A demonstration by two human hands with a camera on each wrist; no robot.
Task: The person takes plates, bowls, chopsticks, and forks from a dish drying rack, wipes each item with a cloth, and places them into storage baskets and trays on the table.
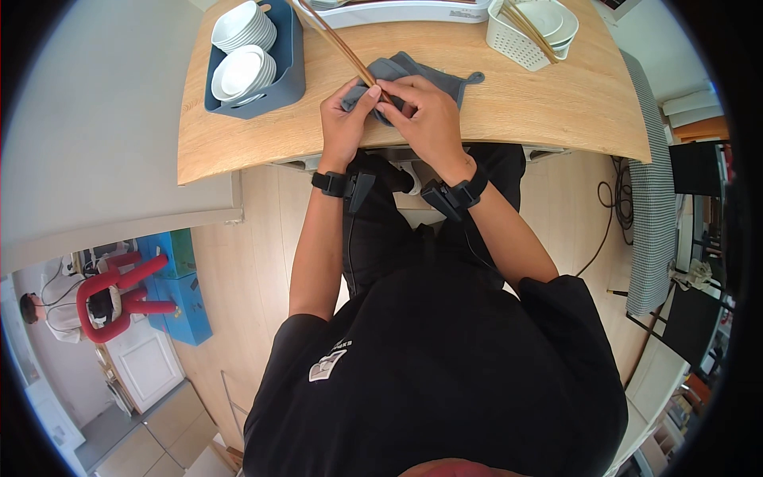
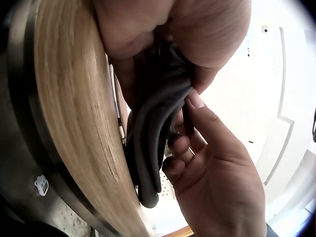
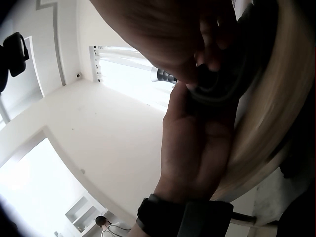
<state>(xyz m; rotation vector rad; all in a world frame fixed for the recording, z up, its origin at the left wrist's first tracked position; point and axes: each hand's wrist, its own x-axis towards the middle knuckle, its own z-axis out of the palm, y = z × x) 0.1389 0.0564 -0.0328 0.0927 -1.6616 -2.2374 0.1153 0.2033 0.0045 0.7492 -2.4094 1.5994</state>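
Note:
A pair of brown wooden chopsticks [image 1: 343, 52] slants across the table's front edge in the head view, lower ends between my two hands. My left hand [image 1: 343, 123] grips them through a bunched part of a dark grey cloth [image 1: 445, 80], its thumb lying along the sticks. From the other side, my right hand [image 1: 429, 114] pinches the chopsticks near their lower ends, thumb and fingertips close to the left thumb. The rest of the cloth spreads on the tabletop behind the hands. In the left wrist view the cloth [image 2: 150, 126] hangs in folds between both hands.
On the wooden table [image 1: 556, 103], a blue-grey bin [image 1: 294, 67] with stacked white bowls stands left. A white perforated basket [image 1: 509, 44] holding bowls and more chopsticks stands right. A white tray [image 1: 413, 14] lies at the back. Another person sits far left.

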